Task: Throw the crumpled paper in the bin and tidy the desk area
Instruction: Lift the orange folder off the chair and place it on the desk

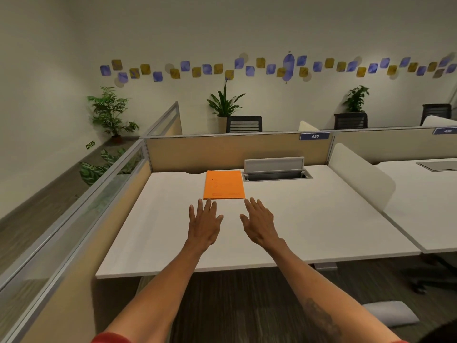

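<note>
An orange folder [223,184] lies flat near the back of the white desk [153,233], beside the cable tray. My left hand [204,225] is stretched out palm down, fingers apart, its fingertips at the folder's near edge. My right hand [259,224] is flat and open too, just right of the folder's near corner. Neither hand holds anything. No crumpled paper or bin is in view.
An open grey cable tray [275,173] is set in the desk's back edge. Beige partitions [222,152] close off the back and left sides. A white divider [361,174] separates the neighbouring desk. A white object [390,313] lies on the carpet at lower right.
</note>
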